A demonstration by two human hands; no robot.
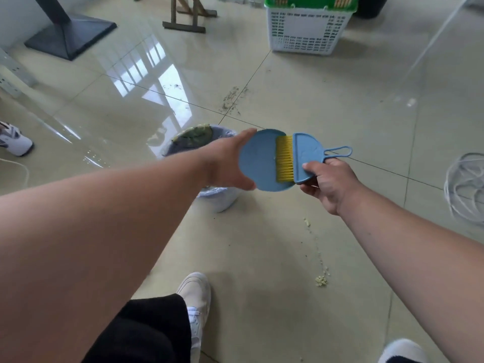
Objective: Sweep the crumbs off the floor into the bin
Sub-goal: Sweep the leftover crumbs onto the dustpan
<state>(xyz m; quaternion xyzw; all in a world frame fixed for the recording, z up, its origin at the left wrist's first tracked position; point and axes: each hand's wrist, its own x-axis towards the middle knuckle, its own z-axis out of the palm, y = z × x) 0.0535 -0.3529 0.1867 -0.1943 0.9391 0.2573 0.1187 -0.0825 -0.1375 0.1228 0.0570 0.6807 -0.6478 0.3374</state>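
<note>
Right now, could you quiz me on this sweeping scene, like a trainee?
1. True or false: the brush is in the right hand.
2. What does the left hand hold over the bin?
3. Where do yellow crumbs lie? A) in the white basket B) on the floor.

Key: 1 true; 2 the blue dustpan; 3 B.

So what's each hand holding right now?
Left hand: closed on the blue dustpan.
Right hand: closed on the blue brush.
</note>
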